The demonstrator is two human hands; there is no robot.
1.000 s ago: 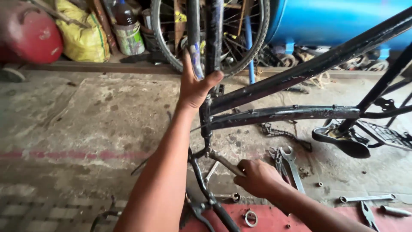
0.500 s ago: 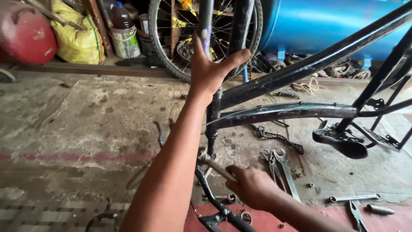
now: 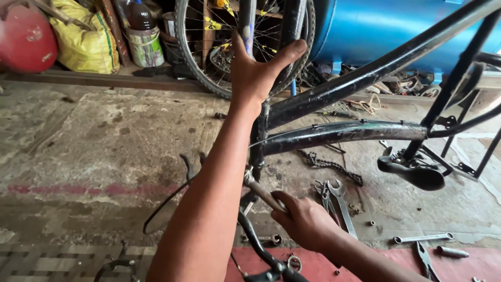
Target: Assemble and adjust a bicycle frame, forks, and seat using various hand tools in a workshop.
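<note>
The black-painted steel bicycle frame (image 3: 334, 133) stands upside down on the stained concrete floor (image 3: 104, 136), its short head tube running near upright and its two long tubes reaching away to the right of it. The left hand (image 3: 255, 73) is above the head tube, palm pressed against the fork legs, fingers spread wide and not closed round anything. The right hand (image 3: 305, 222) sits below and just right of the head tube's lower end, fist closed on the handle of a slim grey metal wrench (image 3: 261, 190), whose long axis slants up and left from the fist to the fitting at the base of the head tube, where its tip appears to touch. So the right hand is the nearer one to that fitting, and the left forearm crosses in front of it on the left side. Right of the head tube, loose silver spanners (image 3: 334, 201) and a rusty chain (image 3: 329, 164) lie on the floor; beyond them the black saddle (image 3: 412, 175) rests near the ground. Left of the head tube the floor holds only a thin black cable (image 3: 162, 214), leaving open room there.
</note>
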